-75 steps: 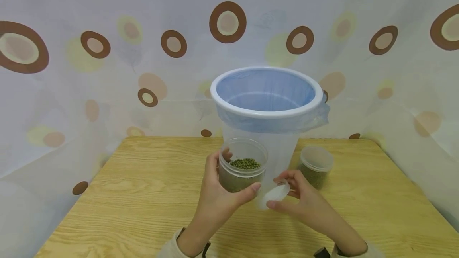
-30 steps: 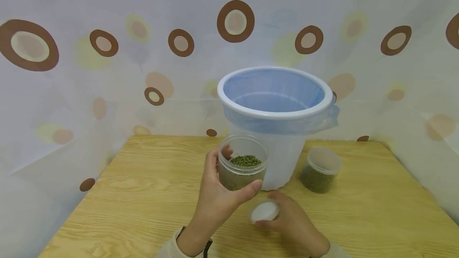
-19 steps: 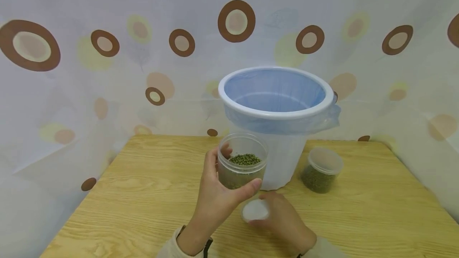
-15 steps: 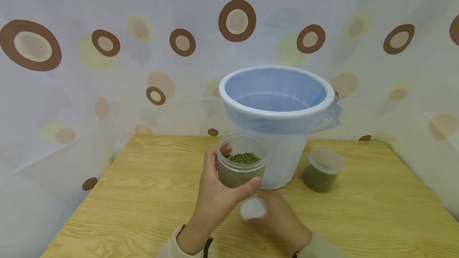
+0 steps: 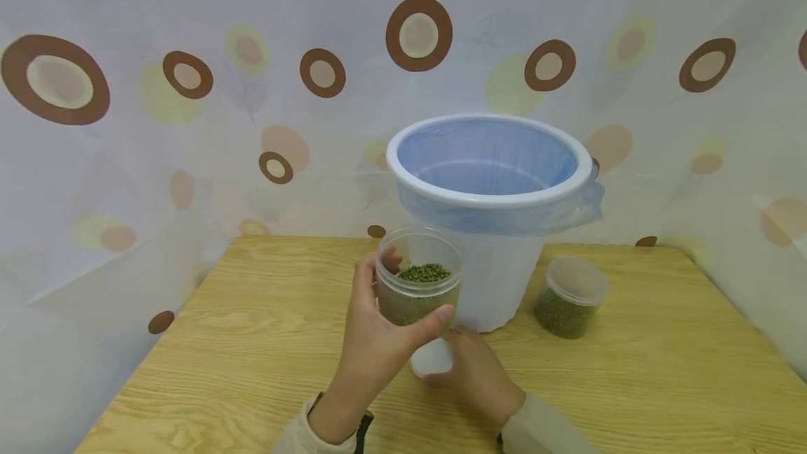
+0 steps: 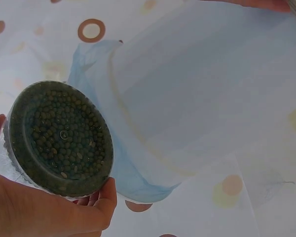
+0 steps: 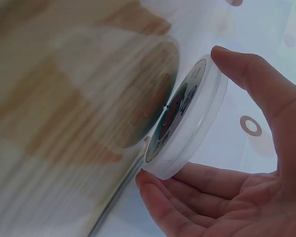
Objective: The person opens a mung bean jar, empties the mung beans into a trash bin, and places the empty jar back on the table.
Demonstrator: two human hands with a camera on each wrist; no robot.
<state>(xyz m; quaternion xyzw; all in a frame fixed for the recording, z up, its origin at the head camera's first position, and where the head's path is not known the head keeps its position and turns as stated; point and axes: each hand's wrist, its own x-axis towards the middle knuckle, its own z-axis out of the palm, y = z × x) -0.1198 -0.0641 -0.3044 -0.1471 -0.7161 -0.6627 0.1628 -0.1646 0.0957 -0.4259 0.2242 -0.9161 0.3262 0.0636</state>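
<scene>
Backdrop (image 5: 189,5): printed with brown rings and pale blots, it fills the upper half of the frame and both sides.
Bench (image 5: 630,384): pale wood grain across the lower half, under my work.
Bin (image 5: 492,279): white, standing right of centre, a pale blue liner (image 5: 492,218) folded over its rim.
Left grip (image 5: 378,342): lower centre, wrapped round the open jar (image 5: 419,307), thumb across its near side, fingertips behind; my wrist rises from the bottom edge. It keeps the hold it has had these last seconds.
Right grip (image 5: 479,370): lower centre, pinching the lid (image 5: 431,359) by its edge, thumb on one side and fingers on the other; the forearm comes in from the lower right. It has travelled leftward.
Open jar: at centre, lifted off the bench in front of the bin, mouth up; my left wrist view shows its base.
Closed jar (image 5: 570,303): right of the bin, capped, something green inside.
Lid: just below the open jar in the frame, white inner face up, label toward the bench. It has gone from steeply tilted to nearly flat; whether it touches the wood I cannot tell. I judge its lowering close to done, the jar left uncapped.
Beans (image 5: 424,273): small, green, partway up inside the open jar.
</scene>
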